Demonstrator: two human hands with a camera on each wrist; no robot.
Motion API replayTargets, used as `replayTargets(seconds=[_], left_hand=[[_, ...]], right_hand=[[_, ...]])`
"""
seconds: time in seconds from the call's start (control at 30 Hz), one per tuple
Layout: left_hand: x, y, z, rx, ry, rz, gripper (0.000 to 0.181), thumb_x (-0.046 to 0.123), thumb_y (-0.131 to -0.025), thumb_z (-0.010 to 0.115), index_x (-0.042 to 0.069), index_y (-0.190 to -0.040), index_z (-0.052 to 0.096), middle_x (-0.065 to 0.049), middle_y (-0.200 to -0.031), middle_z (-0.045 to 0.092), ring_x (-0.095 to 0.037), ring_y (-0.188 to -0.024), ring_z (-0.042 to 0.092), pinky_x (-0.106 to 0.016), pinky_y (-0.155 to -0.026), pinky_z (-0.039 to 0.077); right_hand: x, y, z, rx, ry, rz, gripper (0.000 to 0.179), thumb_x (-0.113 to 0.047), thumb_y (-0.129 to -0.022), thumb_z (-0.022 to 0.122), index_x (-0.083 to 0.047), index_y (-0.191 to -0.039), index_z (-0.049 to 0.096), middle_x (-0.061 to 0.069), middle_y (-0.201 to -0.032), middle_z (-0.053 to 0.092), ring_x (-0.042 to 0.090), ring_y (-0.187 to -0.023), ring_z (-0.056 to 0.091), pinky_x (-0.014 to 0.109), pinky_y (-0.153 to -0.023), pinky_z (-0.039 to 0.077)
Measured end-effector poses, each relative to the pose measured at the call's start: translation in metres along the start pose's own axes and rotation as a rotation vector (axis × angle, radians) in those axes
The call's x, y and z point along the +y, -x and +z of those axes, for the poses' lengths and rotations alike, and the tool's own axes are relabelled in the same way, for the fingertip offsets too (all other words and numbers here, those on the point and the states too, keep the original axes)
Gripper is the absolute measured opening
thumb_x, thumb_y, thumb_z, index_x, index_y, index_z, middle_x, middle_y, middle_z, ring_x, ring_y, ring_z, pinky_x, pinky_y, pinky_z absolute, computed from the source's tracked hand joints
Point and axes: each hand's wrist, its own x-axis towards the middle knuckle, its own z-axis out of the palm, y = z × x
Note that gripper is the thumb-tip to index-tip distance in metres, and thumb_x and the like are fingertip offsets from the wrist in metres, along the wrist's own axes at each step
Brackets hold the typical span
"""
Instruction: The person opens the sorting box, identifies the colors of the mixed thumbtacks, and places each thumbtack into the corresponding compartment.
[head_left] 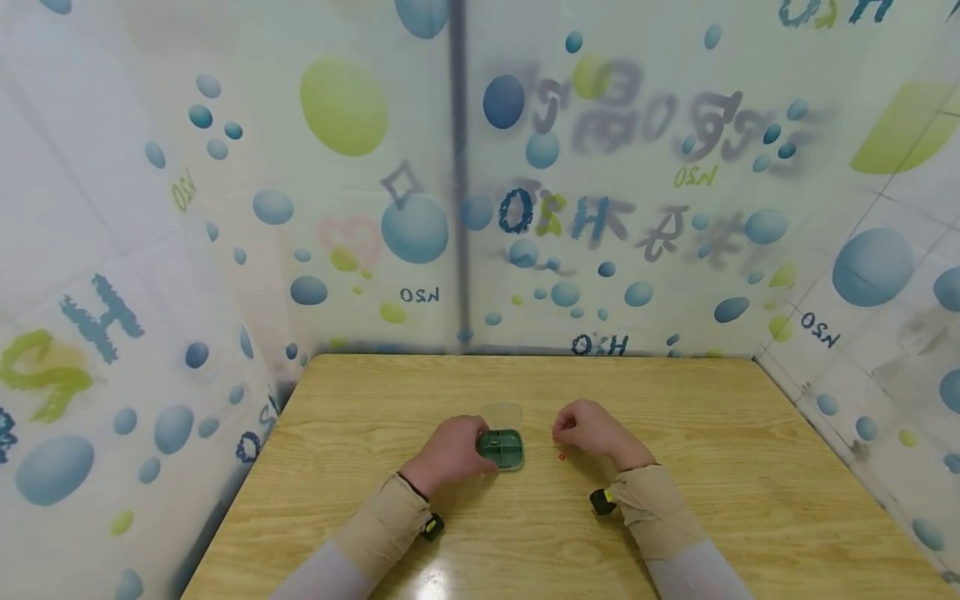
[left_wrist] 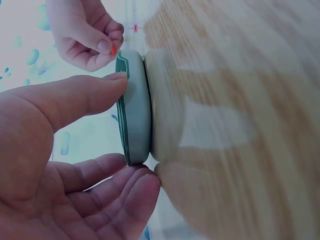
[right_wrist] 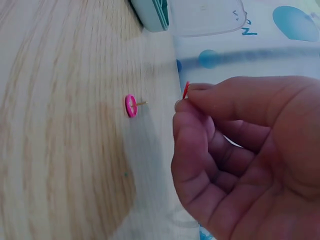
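My left hand [head_left: 452,452] holds a small green pill box [head_left: 511,455] by its side, thumb on one edge and fingers at the opposite one. The box stands with its clear lid [head_left: 501,412] swung back, showing several divided compartments. To its right, my right hand [head_left: 597,430] pinches a small red thumbtack [right_wrist: 186,90] between thumb and forefinger; only its thin red rim shows. Below those fingertips a pinkish-red thumbtack [right_wrist: 131,105] lies on the table, its gold pin pointing sideways.
The wood-grain table [head_left: 360,400] reaches back to a patterned curtain wall [head_left: 360,250]. Similar sheeting lines both sides. Dark wrist cameras [head_left: 602,501] hang from both forearms.
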Motion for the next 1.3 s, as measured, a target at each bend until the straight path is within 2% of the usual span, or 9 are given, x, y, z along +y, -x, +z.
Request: replayTargets(seconds=[0.2,0.4,0.73,0.93,1.0,1.1,1.2,1.3], left_hand=[[0.001,-0.001,-0.001,0.007,-0.003,0.006,0.050,0.028,-0.080,0.093,0.003,-0.119,0.073,-0.009,-0.105,0.074,-0.019,-0.087,0.065,-0.039,-0.080,0.056],[0.001,-0.001,-0.001,0.009,-0.012,0.009,0.051,0.029,-0.080,0.094,0.003,-0.119,0.073,-0.009,-0.105,0.074,-0.019,-0.088,0.065,-0.039,-0.081,0.056],[0.001,-0.002,-0.002,0.014,-0.015,0.019,0.049,0.028,-0.079,0.094,0.004,-0.117,0.073,-0.008,-0.103,0.074,-0.018,-0.085,0.064,-0.038,-0.079,0.056],[0.001,-0.001,-0.003,0.015,-0.014,0.023,0.050,0.027,-0.079,0.094,0.002,-0.117,0.073,-0.010,-0.103,0.074,-0.019,-0.085,0.064,-0.039,-0.079,0.056],[0.001,-0.002,-0.003,0.013,-0.014,0.018,0.050,0.027,-0.079,0.094,0.002,-0.118,0.073,-0.010,-0.104,0.074,-0.019,-0.086,0.065,-0.039,-0.080,0.056],[0.000,-0.002,-0.003,0.010,-0.012,0.017,0.050,0.027,-0.079,0.094,0.002,-0.118,0.073,-0.010,-0.104,0.074,-0.020,-0.087,0.065,-0.040,-0.081,0.056],[0.000,-0.002,-0.002,0.010,-0.013,0.013,0.050,0.028,-0.079,0.094,0.003,-0.117,0.073,-0.009,-0.104,0.074,-0.019,-0.087,0.065,-0.039,-0.082,0.057],[0.000,-0.001,-0.002,0.010,-0.005,0.010,0.050,0.028,-0.079,0.094,0.003,-0.117,0.073,-0.009,-0.104,0.074,-0.019,-0.087,0.065,-0.039,-0.081,0.056]], right_hand=[[0.001,-0.002,-0.002,0.003,-0.110,-0.016,0.013,-0.010,-0.101,0.070,-0.003,-0.092,0.077,0.002,-0.079,0.066,0.015,-0.071,0.057,0.029,-0.066,0.049],[0.003,-0.005,-0.002,0.031,-0.202,0.013,0.014,-0.010,-0.103,0.067,0.000,-0.098,0.077,0.002,-0.080,0.065,0.016,-0.073,0.058,0.029,-0.070,0.051],[0.003,-0.008,-0.002,0.047,-0.437,0.069,0.023,-0.008,-0.107,0.061,0.010,-0.115,0.071,0.005,-0.097,0.068,0.016,-0.084,0.062,0.030,-0.081,0.059],[0.007,-0.009,-0.001,0.019,-0.593,0.027,0.026,-0.007,-0.108,0.059,0.017,-0.118,0.065,0.001,-0.094,0.067,0.012,-0.082,0.062,0.025,-0.078,0.058],[0.010,-0.009,-0.001,0.002,-0.671,0.006,0.022,-0.004,-0.108,0.057,0.015,-0.114,0.066,0.000,-0.093,0.067,0.010,-0.080,0.062,0.024,-0.075,0.058],[0.014,-0.008,-0.001,-0.030,-0.780,-0.027,0.017,-0.003,-0.108,0.055,0.003,-0.106,0.070,-0.001,-0.091,0.067,0.007,-0.077,0.062,0.021,-0.073,0.057],[0.018,-0.008,-0.001,-0.061,-0.872,-0.052,0.023,-0.002,-0.109,0.053,-0.010,-0.099,0.073,-0.002,-0.091,0.069,0.005,-0.076,0.064,0.019,-0.072,0.058],[0.023,-0.008,0.000,-0.084,-0.942,-0.073,0.027,-0.003,-0.109,0.053,-0.014,-0.097,0.074,-0.003,-0.091,0.070,0.003,-0.077,0.066,0.018,-0.072,0.058]])
